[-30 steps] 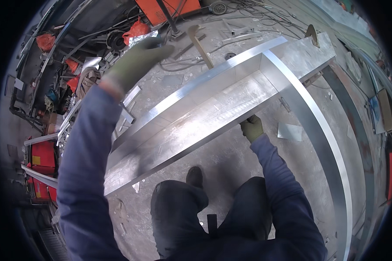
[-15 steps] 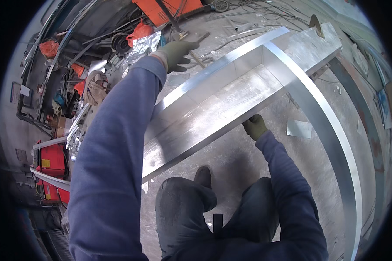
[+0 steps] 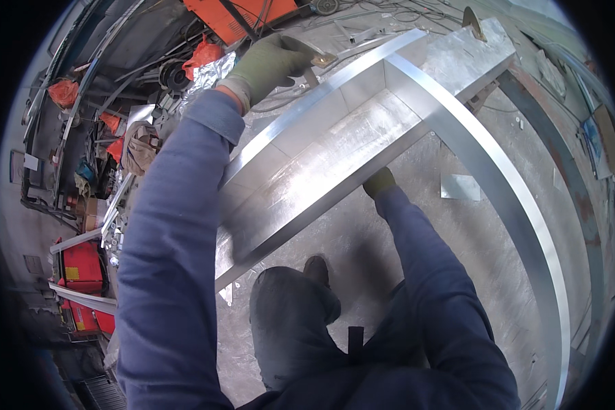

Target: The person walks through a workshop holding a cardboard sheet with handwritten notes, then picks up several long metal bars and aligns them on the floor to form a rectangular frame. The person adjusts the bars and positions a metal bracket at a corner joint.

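My left hand (image 3: 270,68), in a green glove, is beyond the far edge of a shiny metal channel (image 3: 335,160). Its fingers curl round a clamp-like metal tool (image 3: 324,60) with a brass-coloured end; the glove covers much of it. My right hand (image 3: 379,181), also gloved, is at the channel's near lower edge, with its fingers hidden beneath. The channel lies slantwise in front of me, its inner face scuffed. A long curved metal strip (image 3: 488,154) meets it near the right end and sweeps down to the right.
A disc-like brass-coloured piece (image 3: 471,24) stands at the channel's far right end. Behind are an orange machine (image 3: 242,14), cables and loose metal scraps. Red cases (image 3: 82,263) and metal bars sit at left. A flat metal plate (image 3: 460,187) lies on the floor to the right.
My left hand, spread before, has curled round the tool and moved up. My right hand has shifted left and further under the edge. The whole view has shifted slightly.
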`<state>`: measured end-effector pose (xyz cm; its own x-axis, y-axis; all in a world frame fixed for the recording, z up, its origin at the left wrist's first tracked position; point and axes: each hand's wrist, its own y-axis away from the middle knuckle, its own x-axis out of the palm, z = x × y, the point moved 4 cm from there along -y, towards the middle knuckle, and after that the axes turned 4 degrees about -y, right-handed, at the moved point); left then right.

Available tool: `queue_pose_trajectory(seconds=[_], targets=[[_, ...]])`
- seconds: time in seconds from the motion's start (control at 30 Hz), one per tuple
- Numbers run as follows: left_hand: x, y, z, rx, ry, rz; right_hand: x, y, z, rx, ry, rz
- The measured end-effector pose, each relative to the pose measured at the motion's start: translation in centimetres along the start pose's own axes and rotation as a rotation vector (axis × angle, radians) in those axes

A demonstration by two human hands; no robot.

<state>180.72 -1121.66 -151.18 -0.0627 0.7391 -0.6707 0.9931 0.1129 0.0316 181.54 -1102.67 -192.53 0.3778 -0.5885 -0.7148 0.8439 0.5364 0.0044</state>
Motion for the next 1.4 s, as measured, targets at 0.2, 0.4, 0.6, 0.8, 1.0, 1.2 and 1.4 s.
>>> queue_pose_trajectory(seconds=[0.2,0.4,0.6,0.8,1.0,1.2,1.4], targets=[[1.6,1.9,-1.9,0.063,-0.160,-0.089,-1.2,0.2,1.2,0.047,0.174,0.022],[0.2,2.5,-1.4,-0.001,-0.046,-0.130,-3.4,0.5,3.7,0.103,0.115,-0.029],[1.2,2.6,-2.3,0.063,-0.149,-0.145,-5.6,2.5,2.1,0.082,0.014,-0.062],[2.0,2.5,-3.6,0.088,-0.171,-0.091,-10.0,4.4,4.8,0.132,0.067,-0.085],[2.6,2.9,-4.1,0.122,-0.177,-0.086,-9.9,4.5,4.5,0.159,0.054,-0.038],[2.8,3.4,-4.7,0.115,-0.249,-0.125,-11.4,4.8,5.2,0.187,0.067,-0.120],[3.0,1.3,-3.7,0.329,-0.117,-0.115,-11.0,3.5,3.4,0.002,0.043,-0.003]])
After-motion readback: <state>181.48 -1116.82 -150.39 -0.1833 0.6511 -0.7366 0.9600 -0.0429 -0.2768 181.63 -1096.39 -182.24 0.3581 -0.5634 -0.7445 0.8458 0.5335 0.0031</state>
